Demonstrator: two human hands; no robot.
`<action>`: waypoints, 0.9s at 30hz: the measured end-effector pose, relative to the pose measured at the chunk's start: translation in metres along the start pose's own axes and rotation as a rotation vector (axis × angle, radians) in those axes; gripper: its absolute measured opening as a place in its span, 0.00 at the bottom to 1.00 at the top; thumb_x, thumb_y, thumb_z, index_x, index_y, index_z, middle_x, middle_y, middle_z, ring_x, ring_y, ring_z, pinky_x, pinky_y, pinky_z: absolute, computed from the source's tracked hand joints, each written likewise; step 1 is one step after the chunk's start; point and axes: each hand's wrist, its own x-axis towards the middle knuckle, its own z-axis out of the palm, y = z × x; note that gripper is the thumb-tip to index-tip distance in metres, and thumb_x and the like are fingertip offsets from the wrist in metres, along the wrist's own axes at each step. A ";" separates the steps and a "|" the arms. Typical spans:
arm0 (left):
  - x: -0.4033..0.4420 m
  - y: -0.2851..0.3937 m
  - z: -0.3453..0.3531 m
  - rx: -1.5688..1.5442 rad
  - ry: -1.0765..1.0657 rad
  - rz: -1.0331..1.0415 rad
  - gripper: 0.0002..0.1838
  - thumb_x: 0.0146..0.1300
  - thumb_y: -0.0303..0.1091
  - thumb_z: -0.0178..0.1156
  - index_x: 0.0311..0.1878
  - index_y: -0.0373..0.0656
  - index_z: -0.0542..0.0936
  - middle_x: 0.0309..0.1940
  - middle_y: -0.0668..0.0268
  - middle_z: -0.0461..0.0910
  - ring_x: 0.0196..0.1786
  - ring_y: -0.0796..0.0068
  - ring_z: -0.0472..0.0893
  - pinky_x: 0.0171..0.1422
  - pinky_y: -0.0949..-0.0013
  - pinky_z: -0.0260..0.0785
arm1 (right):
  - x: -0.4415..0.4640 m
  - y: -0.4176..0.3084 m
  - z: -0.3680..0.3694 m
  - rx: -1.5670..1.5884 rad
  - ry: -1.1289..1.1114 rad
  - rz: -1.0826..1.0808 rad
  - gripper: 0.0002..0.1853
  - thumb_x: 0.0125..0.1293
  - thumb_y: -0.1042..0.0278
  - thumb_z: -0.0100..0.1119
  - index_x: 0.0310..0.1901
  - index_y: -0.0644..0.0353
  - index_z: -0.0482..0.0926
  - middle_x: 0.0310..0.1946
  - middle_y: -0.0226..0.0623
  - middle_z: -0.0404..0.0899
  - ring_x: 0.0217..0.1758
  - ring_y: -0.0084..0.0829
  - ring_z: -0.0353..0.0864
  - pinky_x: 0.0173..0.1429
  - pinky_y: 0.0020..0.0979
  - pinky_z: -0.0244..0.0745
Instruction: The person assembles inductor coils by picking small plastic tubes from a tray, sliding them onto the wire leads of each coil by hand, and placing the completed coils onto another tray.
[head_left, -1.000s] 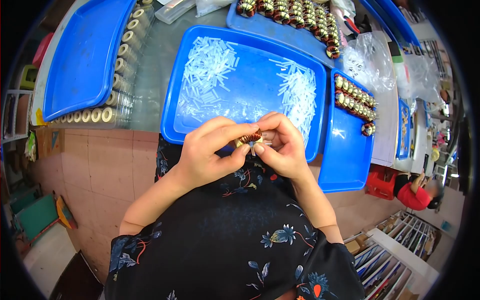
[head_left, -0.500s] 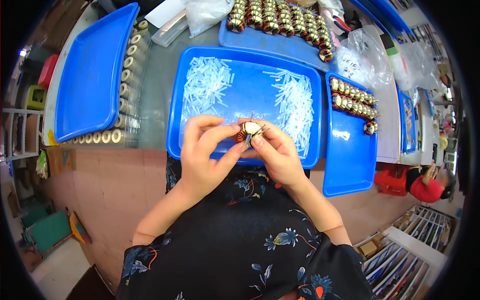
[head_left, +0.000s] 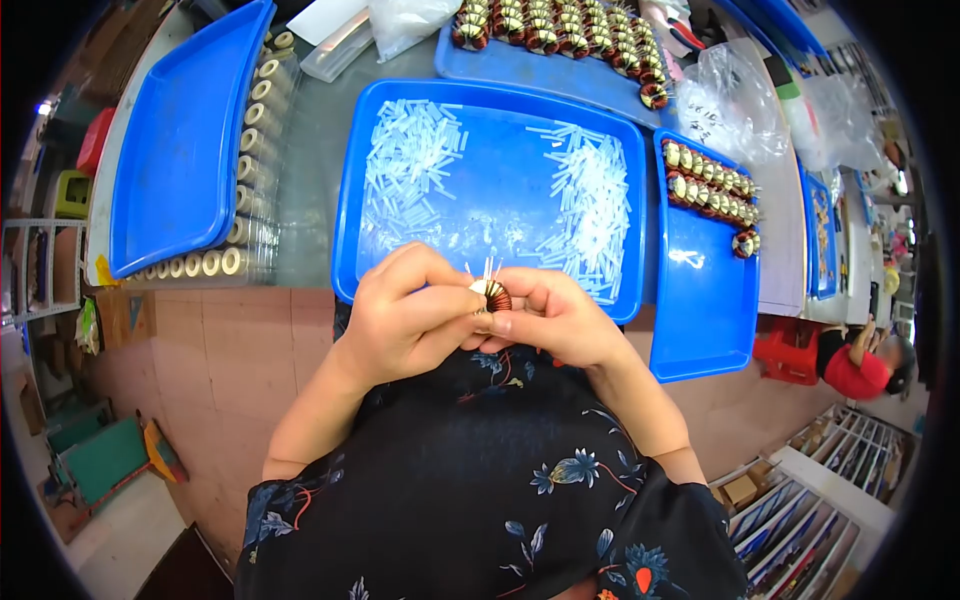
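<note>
A copper-wound ring coil [head_left: 493, 294] is held between both hands, just past the near rim of the large blue tray [head_left: 349, 200]. Thin leads, seemingly with clear sleeves, point up from it. My left hand [head_left: 405, 315] pinches its left side with thumb and forefinger. Around the right side of the coil, the fingers of my right hand [head_left: 560, 317] are closed. Short clear tubes lie in two piles in the tray, a left pile [head_left: 410, 160] and a right pile [head_left: 592, 205].
A narrower blue tray [head_left: 703, 310] with rows of coils stands on the right. Behind, another blue tray [head_left: 545, 75] carries many coils. At left, a blue tray [head_left: 185, 150] rests over pale rings [head_left: 211, 262]. A person in red [head_left: 858, 372] sits at far right.
The coil has been turned: its leads pointed toward my body a second ago and now point away. My fingers have closed in around it, and both hands sit slightly lower.
</note>
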 end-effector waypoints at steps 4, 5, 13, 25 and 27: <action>0.005 0.010 -0.005 -0.008 -0.004 -0.147 0.08 0.52 0.24 0.72 0.35 0.41 0.83 0.28 0.64 0.79 0.29 0.69 0.80 0.34 0.69 0.72 | -0.001 0.003 0.004 -0.078 0.001 -0.033 0.12 0.72 0.76 0.57 0.54 0.69 0.75 0.44 0.35 0.82 0.49 0.24 0.83 0.52 0.24 0.78; 0.006 0.011 -0.005 -0.009 0.000 -0.166 0.09 0.52 0.24 0.71 0.36 0.41 0.83 0.25 0.66 0.79 0.28 0.71 0.79 0.32 0.71 0.70 | 0.000 0.004 0.005 -0.159 0.023 -0.082 0.12 0.71 0.76 0.58 0.54 0.69 0.75 0.43 0.34 0.82 0.48 0.24 0.83 0.51 0.24 0.78; 0.003 0.009 0.011 -0.673 0.167 -0.719 0.10 0.61 0.22 0.66 0.46 0.36 0.79 0.27 0.68 0.80 0.32 0.83 0.81 0.38 0.76 0.72 | -0.003 -0.005 0.010 -0.827 0.183 -0.250 0.13 0.67 0.75 0.64 0.50 0.68 0.76 0.35 0.34 0.83 0.40 0.23 0.85 0.41 0.28 0.78; 0.004 0.002 0.023 -0.151 0.212 -0.375 0.27 0.51 0.32 0.76 0.53 0.37 0.76 0.44 0.61 0.76 0.45 0.68 0.78 0.49 0.67 0.73 | 0.012 -0.001 0.009 0.118 0.247 -0.075 0.20 0.77 0.61 0.51 0.61 0.69 0.72 0.51 0.42 0.81 0.53 0.34 0.85 0.57 0.31 0.81; 0.008 0.007 0.018 -0.052 0.120 -0.336 0.29 0.49 0.34 0.78 0.53 0.37 0.77 0.44 0.59 0.76 0.44 0.65 0.78 0.49 0.66 0.73 | 0.012 -0.005 0.012 0.187 0.263 -0.087 0.20 0.78 0.60 0.48 0.59 0.70 0.73 0.47 0.41 0.83 0.50 0.33 0.85 0.56 0.32 0.81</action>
